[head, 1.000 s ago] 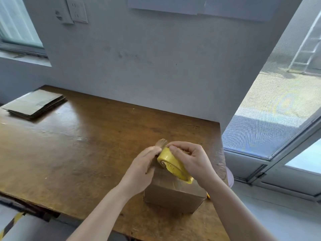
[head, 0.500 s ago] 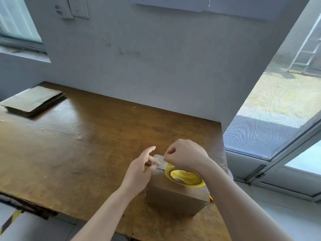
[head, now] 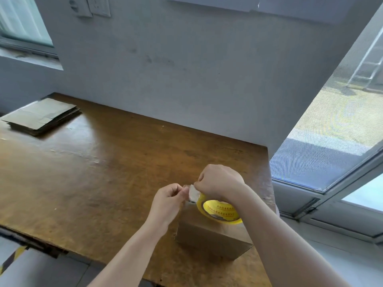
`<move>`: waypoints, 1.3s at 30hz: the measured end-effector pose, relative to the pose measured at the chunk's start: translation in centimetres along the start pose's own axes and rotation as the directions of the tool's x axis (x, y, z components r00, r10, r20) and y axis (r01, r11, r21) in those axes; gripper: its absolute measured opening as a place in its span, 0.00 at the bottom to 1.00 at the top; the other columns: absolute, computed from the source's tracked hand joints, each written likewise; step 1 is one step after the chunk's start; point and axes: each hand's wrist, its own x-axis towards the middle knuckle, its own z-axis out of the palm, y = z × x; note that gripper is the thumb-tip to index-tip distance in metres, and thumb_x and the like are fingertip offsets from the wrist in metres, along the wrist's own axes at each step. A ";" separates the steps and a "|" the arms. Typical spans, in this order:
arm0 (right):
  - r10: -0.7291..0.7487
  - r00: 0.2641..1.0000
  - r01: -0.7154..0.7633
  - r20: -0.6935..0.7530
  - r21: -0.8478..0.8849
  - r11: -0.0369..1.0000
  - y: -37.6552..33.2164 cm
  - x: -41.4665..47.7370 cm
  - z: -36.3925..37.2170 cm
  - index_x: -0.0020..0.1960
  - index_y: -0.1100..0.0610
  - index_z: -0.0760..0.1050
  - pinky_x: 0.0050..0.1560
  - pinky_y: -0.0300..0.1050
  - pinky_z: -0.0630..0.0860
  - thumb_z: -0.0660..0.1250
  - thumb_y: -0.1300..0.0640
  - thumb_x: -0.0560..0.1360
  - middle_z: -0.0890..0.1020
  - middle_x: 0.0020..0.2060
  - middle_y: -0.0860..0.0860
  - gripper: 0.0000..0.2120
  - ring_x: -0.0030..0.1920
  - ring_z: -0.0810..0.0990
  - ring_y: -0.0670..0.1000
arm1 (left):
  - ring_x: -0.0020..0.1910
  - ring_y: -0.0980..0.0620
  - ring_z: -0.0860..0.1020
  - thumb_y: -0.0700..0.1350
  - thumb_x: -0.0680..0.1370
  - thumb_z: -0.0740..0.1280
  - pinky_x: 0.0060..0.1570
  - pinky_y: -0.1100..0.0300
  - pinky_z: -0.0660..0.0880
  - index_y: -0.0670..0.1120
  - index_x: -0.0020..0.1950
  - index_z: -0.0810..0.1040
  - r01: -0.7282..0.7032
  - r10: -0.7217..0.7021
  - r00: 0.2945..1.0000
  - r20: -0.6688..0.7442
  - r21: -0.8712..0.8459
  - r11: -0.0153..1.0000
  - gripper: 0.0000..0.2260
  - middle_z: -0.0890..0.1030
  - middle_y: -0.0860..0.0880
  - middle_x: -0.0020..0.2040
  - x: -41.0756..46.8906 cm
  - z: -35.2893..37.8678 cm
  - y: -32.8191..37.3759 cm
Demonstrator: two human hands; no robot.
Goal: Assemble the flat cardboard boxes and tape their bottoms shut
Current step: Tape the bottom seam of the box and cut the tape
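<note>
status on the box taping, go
Left hand pinching tape end; right hand gripping tape roll atop assembled box. No strip laid yet. Nothing in the way.

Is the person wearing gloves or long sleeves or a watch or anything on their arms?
No. The left hand and the right hand are bare, with no gloves. Both forearms are uncovered as far as the picture shows, so no sleeves are visible. No watch, bracelet or ring shows on the wrists or fingers.

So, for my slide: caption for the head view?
Both hands peel tape from a yellow roll atop an assembled cardboard box.
</note>
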 end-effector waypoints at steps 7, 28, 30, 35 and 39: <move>-0.044 0.999 0.037 0.026 0.238 0.971 2.5 -1.0 -1.1 0.46 0.58 0.80 0.47 0.48 0.77 0.63 0.36 0.74 0.82 0.42 0.51 0.23 0.44 0.80 0.52 | 0.34 0.48 0.74 0.49 0.81 0.63 0.36 0.48 0.72 0.41 0.34 0.72 -0.062 0.078 0.996 -0.030 0.364 0.929 0.17 0.80 0.41 0.36 1.4 0.0 0.1; 0.032 0.997 -0.019 -0.072 0.183 0.983 3.2 -2.6 -0.1 0.31 0.45 0.63 0.35 0.41 0.70 0.63 0.40 0.73 0.70 0.31 0.43 0.17 0.35 0.73 0.51 | 0.33 0.46 0.76 0.53 0.78 0.60 0.34 0.48 0.75 0.46 0.38 0.69 0.091 -0.169 0.969 0.181 0.377 0.922 0.13 0.77 0.42 0.36 2.2 1.8 -2.3; 0.021 0.996 -0.006 -0.081 0.180 0.984 3.1 -2.7 -0.2 0.33 0.46 0.65 0.34 0.41 0.69 0.63 0.41 0.73 0.70 0.31 0.43 0.16 0.36 0.73 0.52 | 0.33 0.47 0.74 0.52 0.80 0.60 0.34 0.52 0.71 0.46 0.38 0.68 0.108 -0.184 0.967 0.177 0.369 0.923 0.14 0.75 0.43 0.35 2.2 2.2 -2.4; 0.019 0.994 -0.002 -0.111 0.151 0.989 2.9 -2.9 -0.2 0.31 0.47 0.64 0.32 0.40 0.67 0.63 0.41 0.73 0.70 0.30 0.43 0.17 0.36 0.73 0.51 | 0.38 0.49 0.71 0.52 0.83 0.53 0.39 0.54 0.65 0.46 0.40 0.67 0.110 -0.228 0.948 0.223 0.444 0.889 0.15 0.73 0.46 0.39 1.6 2.7 -1.6; 0.068 0.989 -0.045 -0.129 0.169 0.985 2.8 -2.9 -0.1 0.31 0.50 0.69 0.35 0.41 0.73 0.64 0.41 0.72 0.75 0.30 0.46 0.17 0.34 0.76 0.52 | 0.41 0.50 0.74 0.53 0.83 0.55 0.40 0.54 0.69 0.45 0.52 0.68 0.115 -0.236 0.953 0.189 0.495 0.861 0.12 0.77 0.48 0.45 1.2 2.7 -1.5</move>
